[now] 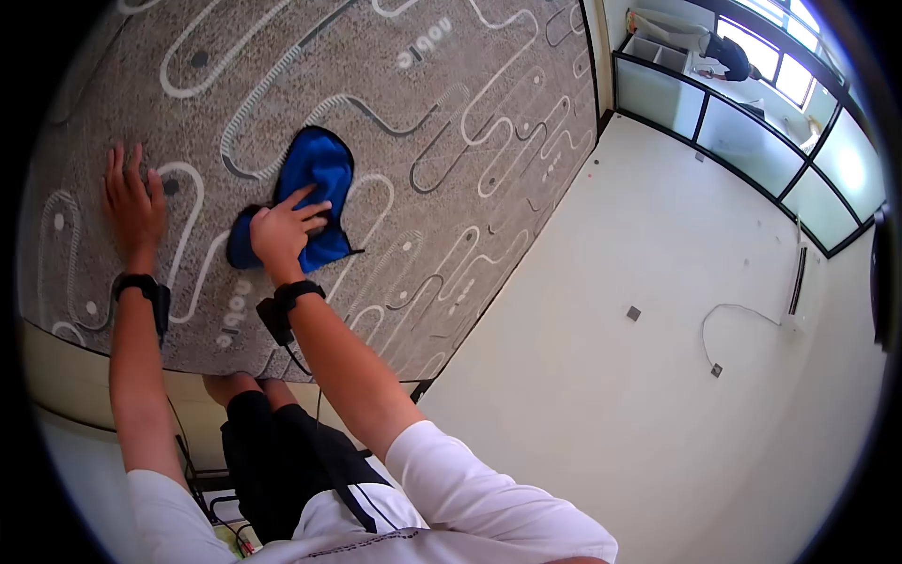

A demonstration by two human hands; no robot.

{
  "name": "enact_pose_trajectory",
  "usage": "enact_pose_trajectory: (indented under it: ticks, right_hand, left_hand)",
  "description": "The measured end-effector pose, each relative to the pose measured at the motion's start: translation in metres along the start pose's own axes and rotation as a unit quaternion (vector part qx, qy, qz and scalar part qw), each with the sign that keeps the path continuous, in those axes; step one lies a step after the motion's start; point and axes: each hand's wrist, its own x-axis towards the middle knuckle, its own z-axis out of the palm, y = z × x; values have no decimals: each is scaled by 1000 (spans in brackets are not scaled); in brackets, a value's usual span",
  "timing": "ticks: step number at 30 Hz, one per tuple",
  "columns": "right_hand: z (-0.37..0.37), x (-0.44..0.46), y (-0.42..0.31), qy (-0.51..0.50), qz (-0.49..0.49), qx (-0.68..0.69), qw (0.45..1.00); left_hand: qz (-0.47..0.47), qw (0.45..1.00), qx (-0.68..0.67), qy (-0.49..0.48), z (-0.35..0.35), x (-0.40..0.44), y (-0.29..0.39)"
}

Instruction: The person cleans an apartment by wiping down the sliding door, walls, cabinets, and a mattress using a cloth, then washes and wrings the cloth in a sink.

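On the grey patterned surface (395, 160) lies a blue cloth item (324, 169) with black edging, partly crumpled. My right hand (282, 230) rests on its lower left part, some fingers spread over the blue fabric and the thumb side partly hidden. My left hand (134, 202) lies flat on the patterned surface to the left, fingers apart, touching no other object. Each wrist wears a black band with a small device.
The patterned surface ends in a dark edge at the right, beside a pale floor (583, 282). Glass-panelled partitions (752, 141) stand at the upper right, with another person (728, 58) beyond them. Cables hang near my legs.
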Motion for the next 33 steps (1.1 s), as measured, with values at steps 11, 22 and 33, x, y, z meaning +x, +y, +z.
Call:
enact_pose_trajectory:
  ticks: [11, 22, 33]
  right_hand:
    - [87, -179, 164, -129, -89, -152, 976]
    - [37, -215, 88, -149, -256, 187, 937]
    - [47, -260, 172, -269, -266, 193, 905]
  left_hand:
    - [91, 950, -174, -243, -54, -126, 95]
    - [-17, 889, -293, -352, -147, -287, 66]
    - [8, 846, -207, -491, -132, -335, 84]
